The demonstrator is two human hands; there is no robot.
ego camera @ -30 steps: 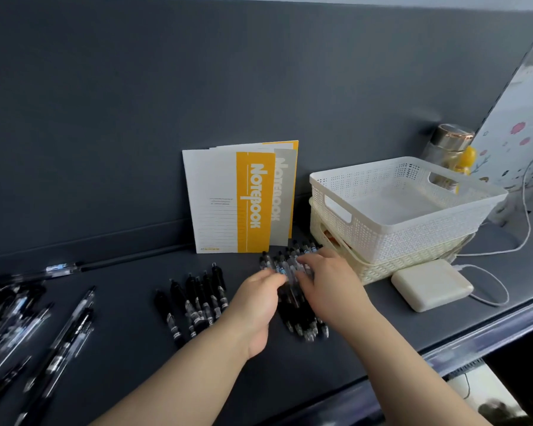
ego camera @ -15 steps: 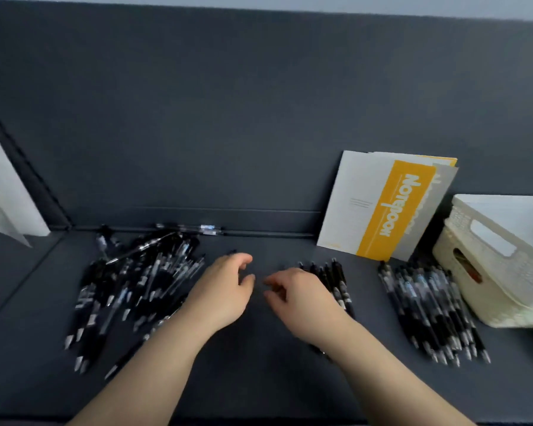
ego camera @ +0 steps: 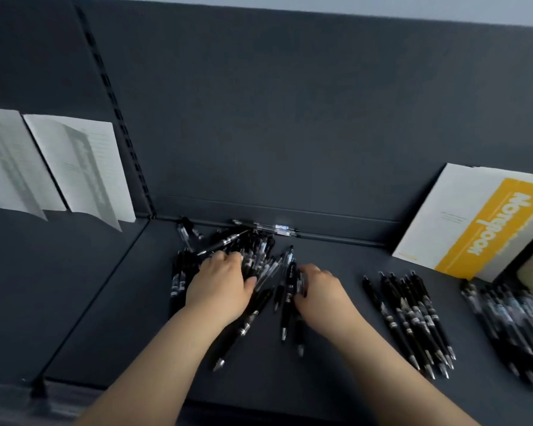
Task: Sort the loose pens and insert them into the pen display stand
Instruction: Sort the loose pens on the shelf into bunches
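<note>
Left hand (ego camera: 220,287) is lying flat, fingers relaxed, on the loose pens (ego camera: 253,250) heaped on the shelf (ego camera: 111,318). Right hand (ego camera: 323,295) is curling its fingers round a few pens (ego camera: 291,281) just beside. Neat pen rows (ego camera: 410,315) are lying rightward, near a notebook (ego camera: 474,222).

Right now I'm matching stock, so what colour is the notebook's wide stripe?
Yellow with white lettering; the notebook shows best in head view.

Single view: wide-angle camera worn on the head. Faces forward and down onto the dark shelf (ego camera: 274,382), close in. Back panel (ego camera: 290,118) fills the upper half. Frame rolled: shelf's rear edge drops toward the right. Left hand (ego camera: 220,287) and right hand (ego camera: 323,298) sit near centre, forearms cut by the bottom edge.
</note>
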